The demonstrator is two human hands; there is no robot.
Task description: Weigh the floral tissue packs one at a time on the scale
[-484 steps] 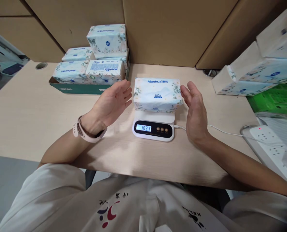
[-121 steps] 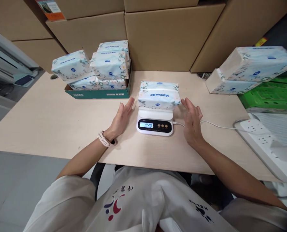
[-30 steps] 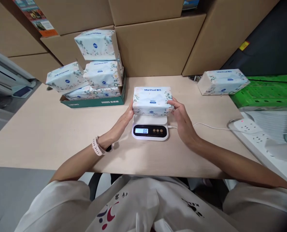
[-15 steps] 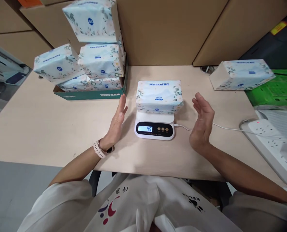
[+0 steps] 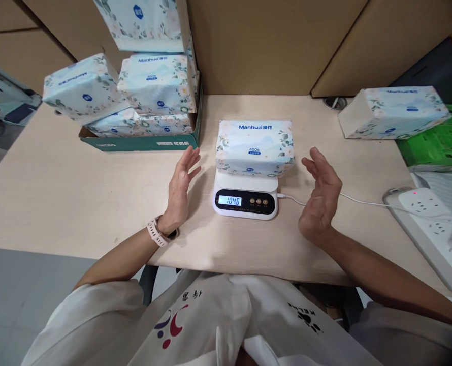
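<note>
A tissue pack [image 5: 254,147] with floral print and the word Manhua rests on the white digital kitchen scale [image 5: 245,202]. The scale's lit display [image 5: 229,201] reads 104.6. To the left of the scale my left hand [image 5: 180,188] is held up, fingers stretched and touching nothing; a pale watch strap [image 5: 156,233] circles its wrist. On the other side my right hand [image 5: 320,195] is also raised, palm inward, its fingers slightly bent and apart from the pack. Neither hand holds anything.
At the back left, a green carton [image 5: 142,143] holds several stacked tissue packs [image 5: 157,84]. Another pack [image 5: 395,113] lies at the right, beside green packages [image 5: 431,147]. A white cable [image 5: 363,203] runs from the scale toward a power strip [image 5: 431,218]. Cardboard boxes [image 5: 256,46] stand behind.
The scale reading has gone from 4.5 to 104.6. My hands stay on either side of the pack, the left shifted slightly outward with its fingers more spread. The view has shifted a little.
</note>
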